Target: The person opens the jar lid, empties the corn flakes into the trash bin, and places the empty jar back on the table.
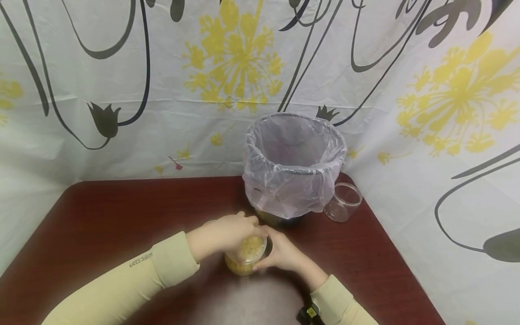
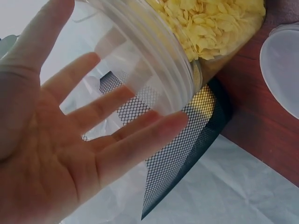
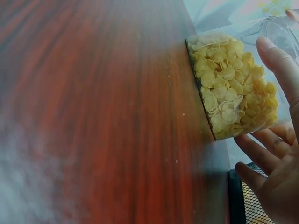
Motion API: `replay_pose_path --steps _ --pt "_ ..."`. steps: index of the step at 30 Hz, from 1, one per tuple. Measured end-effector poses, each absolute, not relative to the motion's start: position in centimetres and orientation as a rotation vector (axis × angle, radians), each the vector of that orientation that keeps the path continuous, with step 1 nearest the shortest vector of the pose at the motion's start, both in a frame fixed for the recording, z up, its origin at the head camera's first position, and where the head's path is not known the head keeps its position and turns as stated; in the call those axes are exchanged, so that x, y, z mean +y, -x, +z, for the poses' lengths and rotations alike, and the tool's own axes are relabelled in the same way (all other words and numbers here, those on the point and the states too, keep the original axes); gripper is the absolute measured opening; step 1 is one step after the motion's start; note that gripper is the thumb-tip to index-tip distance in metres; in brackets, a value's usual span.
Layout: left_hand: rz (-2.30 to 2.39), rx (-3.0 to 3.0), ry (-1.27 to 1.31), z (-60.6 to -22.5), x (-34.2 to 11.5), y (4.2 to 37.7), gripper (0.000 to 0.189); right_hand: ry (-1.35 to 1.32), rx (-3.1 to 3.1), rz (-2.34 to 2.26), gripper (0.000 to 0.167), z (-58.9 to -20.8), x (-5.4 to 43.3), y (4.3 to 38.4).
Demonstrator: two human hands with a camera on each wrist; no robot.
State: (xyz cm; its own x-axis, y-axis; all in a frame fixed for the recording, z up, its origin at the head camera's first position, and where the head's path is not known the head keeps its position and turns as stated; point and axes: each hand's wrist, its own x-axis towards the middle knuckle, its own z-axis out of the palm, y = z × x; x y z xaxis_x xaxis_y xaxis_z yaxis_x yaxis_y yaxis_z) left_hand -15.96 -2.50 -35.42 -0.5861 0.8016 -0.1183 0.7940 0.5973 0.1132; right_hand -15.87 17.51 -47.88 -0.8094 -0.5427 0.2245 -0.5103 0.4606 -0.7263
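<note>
A clear plastic jar (image 1: 240,267) holding yellow flakes (image 3: 229,86) stands on the table in front of the bin. My right hand (image 1: 284,252) holds it from the right side, thumb and fingers on opposite sides of the wall, as the right wrist view shows. Over the jar's mouth reaches my left hand (image 1: 223,232). In the left wrist view the left hand (image 2: 79,130) has its fingers spread and nearly straight beside the clear rim (image 2: 182,79), with nothing gripped in the palm. A translucent round lid (image 2: 285,65) lies on the table, mostly hidden in the head view.
Behind the hands stands a black mesh bin (image 2: 187,144) lined with a pale plastic bag (image 1: 290,192). Another clear jar (image 1: 343,205) is to its right, near the edge of the dark red table (image 1: 134,212). A patterned curtain (image 1: 162,113) hangs around the back and sides.
</note>
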Motion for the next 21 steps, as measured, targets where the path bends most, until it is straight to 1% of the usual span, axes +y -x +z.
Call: replay_pose_path --steps 4,12,15,18,21 --pt "0.092 2.695 -1.275 -35.7 -2.3 15.8 0.065 0.949 2.659 -1.292 0.092 -48.0 17.5 15.9" --pt "0.11 2.783 -1.285 -36.0 -2.3 15.3 0.064 0.956 2.665 -1.299 0.091 -48.1 17.5 16.0" --pt "0.114 2.832 -1.24 -36.1 -2.2 14.9 0.063 0.951 2.663 -1.301 0.089 -48.1 17.4 16.0" --pt "0.11 2.874 -1.17 -36.5 -1.9 14.7 0.068 0.942 2.657 -1.309 0.087 -48.1 17.5 16.0" --pt "0.11 2.9 -1.133 -36.8 -1.7 14.7 0.073 0.926 2.663 -1.302 0.089 -48.2 17.5 15.9"
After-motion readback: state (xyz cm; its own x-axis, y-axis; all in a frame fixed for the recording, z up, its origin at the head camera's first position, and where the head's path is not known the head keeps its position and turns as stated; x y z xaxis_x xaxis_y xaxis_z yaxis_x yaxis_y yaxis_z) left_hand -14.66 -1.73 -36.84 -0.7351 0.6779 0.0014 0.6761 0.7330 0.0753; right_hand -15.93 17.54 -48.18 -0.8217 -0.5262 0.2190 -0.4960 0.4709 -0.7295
